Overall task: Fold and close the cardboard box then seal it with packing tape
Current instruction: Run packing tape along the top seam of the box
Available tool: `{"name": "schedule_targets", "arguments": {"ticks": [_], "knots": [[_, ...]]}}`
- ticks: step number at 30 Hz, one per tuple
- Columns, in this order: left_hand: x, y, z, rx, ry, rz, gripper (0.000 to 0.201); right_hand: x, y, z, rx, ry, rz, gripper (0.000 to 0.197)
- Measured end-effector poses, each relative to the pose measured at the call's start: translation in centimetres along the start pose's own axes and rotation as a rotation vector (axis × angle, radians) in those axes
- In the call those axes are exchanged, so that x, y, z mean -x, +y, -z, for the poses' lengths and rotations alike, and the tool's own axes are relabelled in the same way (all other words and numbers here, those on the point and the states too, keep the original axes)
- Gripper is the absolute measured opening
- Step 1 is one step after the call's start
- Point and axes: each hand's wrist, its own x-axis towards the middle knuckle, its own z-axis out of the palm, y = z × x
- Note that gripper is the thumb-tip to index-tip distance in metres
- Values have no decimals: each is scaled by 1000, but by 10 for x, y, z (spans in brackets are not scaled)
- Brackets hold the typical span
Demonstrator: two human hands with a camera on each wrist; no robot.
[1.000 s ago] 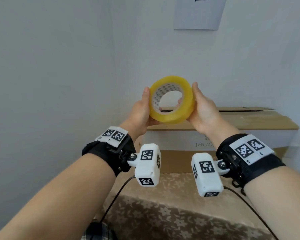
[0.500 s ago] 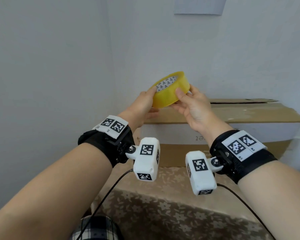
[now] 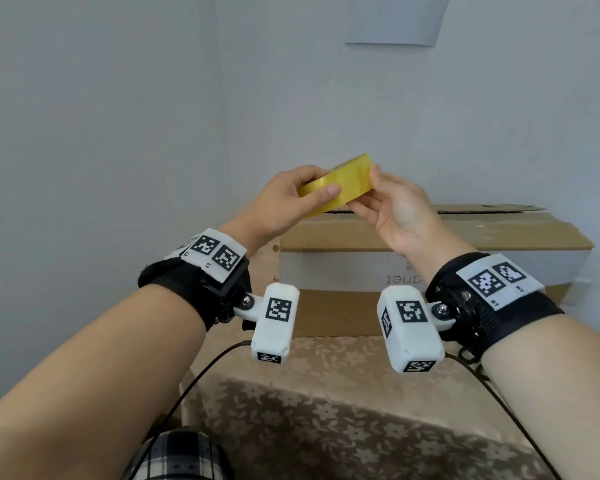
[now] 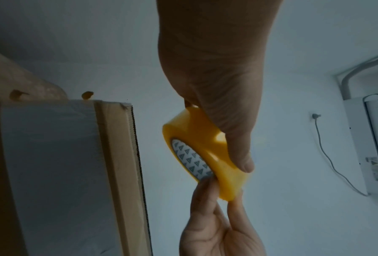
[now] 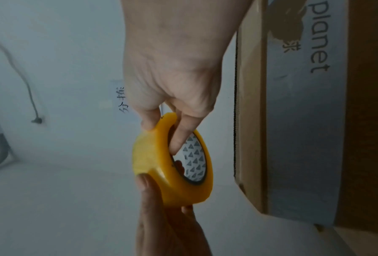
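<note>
A yellow roll of packing tape (image 3: 340,183) is held in the air between both hands, tilted almost edge-on to the head view. My left hand (image 3: 319,180) grips its left side, thumb across the outer band (image 4: 203,147). My right hand (image 3: 368,188) pinches the right rim, with a finger inside the patterned core (image 5: 192,155) and the thumb outside. Just behind and below stands the cardboard box (image 3: 430,233), brown with a white band. Its top flaps are folded down, and a dark slit shows along the far seam.
The box sits on a table with a beige floral cloth (image 3: 326,427). Walls stand close on the left and behind, with a paper sheet (image 3: 392,19) pinned high up. An air conditioner (image 4: 370,147) hangs on a wall. Thin cables trail from the wrist cameras.
The roll has turned from facing me with its hole open to lying nearly flat and edge-on. Both hands shifted their hold, and the right hand now pinches the rim.
</note>
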Motion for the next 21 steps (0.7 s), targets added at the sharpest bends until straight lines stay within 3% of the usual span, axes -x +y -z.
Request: {"name": "schedule_targets", "arguments": {"ticks": [4, 6, 9, 11, 14, 17, 21], "knots": [[8, -9, 16, 46, 5, 7, 12, 2, -6, -2, -70, 13, -39, 19], [10, -7, 16, 68, -9, 20, 19, 1, -4, -7, 24, 25, -93, 22], [7, 3, 11, 67, 43, 35, 33, -1, -5, -15, 572, 113, -58, 30], [2, 14, 11, 84, 50, 66, 40, -2, -7, -16, 740, 115, 138, 32], [-6, 28, 14, 92, -8, 103, 48, 2, -9, -20, 656, -25, 284, 32], [-9, 32, 14, 179, -85, 111, 42, 1, -10, -20, 658, -3, 262, 63], [-2, 25, 12, 335, -122, 113, 19, 2, -8, -14, 472, 95, 143, 39]]}}
